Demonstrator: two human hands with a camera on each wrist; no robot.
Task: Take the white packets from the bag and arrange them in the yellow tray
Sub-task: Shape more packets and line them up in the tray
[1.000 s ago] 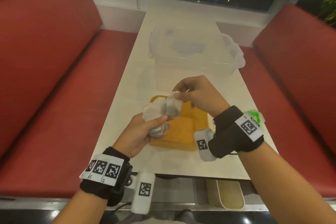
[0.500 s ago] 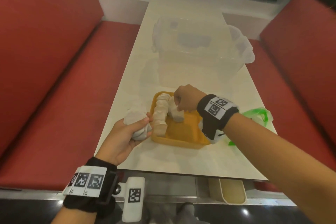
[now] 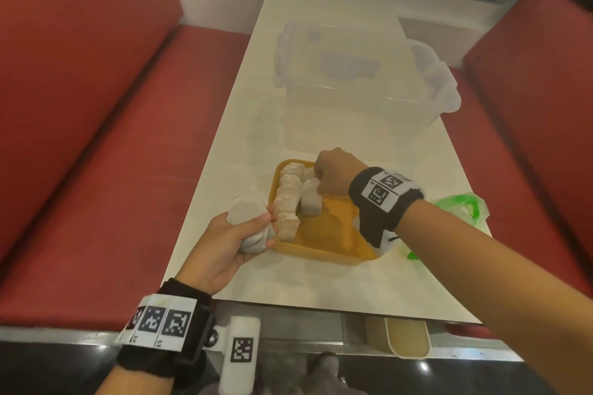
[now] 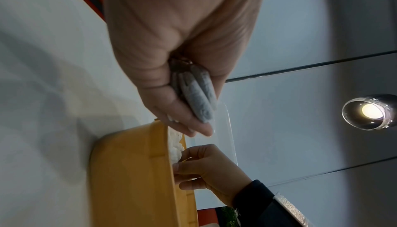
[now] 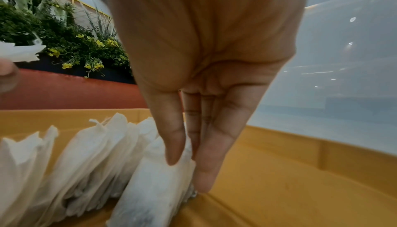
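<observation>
A yellow tray (image 3: 330, 234) lies on the white table near its front edge. Several white packets (image 3: 288, 199) stand in a row along the tray's left side. My right hand (image 3: 324, 175) reaches into the tray's far part and pinches one white packet (image 5: 154, 184) between thumb and fingers, standing it beside the row (image 5: 86, 154). My left hand (image 3: 244, 231) hovers just left of the tray and grips a bunch of white packets (image 3: 248, 218), seen greyish in the left wrist view (image 4: 197, 93). A green and clear plastic bag (image 3: 462, 205) lies crumpled right of the tray.
A large clear plastic box (image 3: 356, 86) with a lid stands on the table behind the tray. Red bench seats (image 3: 96, 138) flank the table on both sides. A cream bin (image 3: 404, 340) sits under the table's front edge.
My right hand took one packet from the bunch in my left hand and lowered it into the tray. My left hand dropped down and left, beside the tray.
</observation>
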